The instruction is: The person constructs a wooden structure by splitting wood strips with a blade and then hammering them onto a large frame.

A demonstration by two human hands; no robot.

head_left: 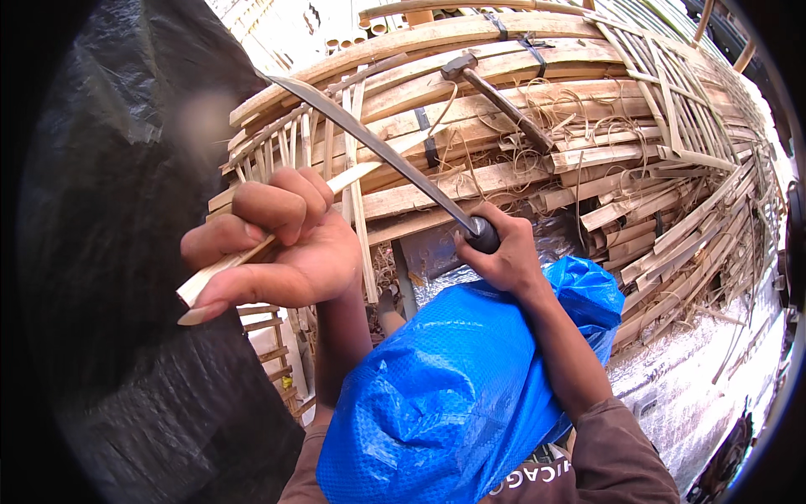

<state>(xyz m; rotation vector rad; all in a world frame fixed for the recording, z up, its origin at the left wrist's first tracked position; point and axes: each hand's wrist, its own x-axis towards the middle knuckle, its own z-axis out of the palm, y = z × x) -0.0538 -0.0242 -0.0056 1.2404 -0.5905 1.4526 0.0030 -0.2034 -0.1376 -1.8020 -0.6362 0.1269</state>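
Observation:
A pale split-bamboo strip (356,175) lies across the palm of my left hand (290,239), held between the curled fingers and the thumb. My right hand (508,256) is wrapped round the black handle (483,235) of a machete. Its long, slightly curved blade (379,146) points up and to the left, passing beyond the strip's far end. Whether blade and strip touch, I cannot tell. Blue woven plastic sheeting (437,378) is bunched over my lap, between my forearms.
Split bamboo slats (470,181) are stacked ahead, partly bound with black straps. A hammer (504,102) rests on them among curly shavings. Thin strips (672,92) lie at the far right. Black plastic sheeting (143,277) hangs at left; silvery foil sheeting (697,395) spreads at lower right.

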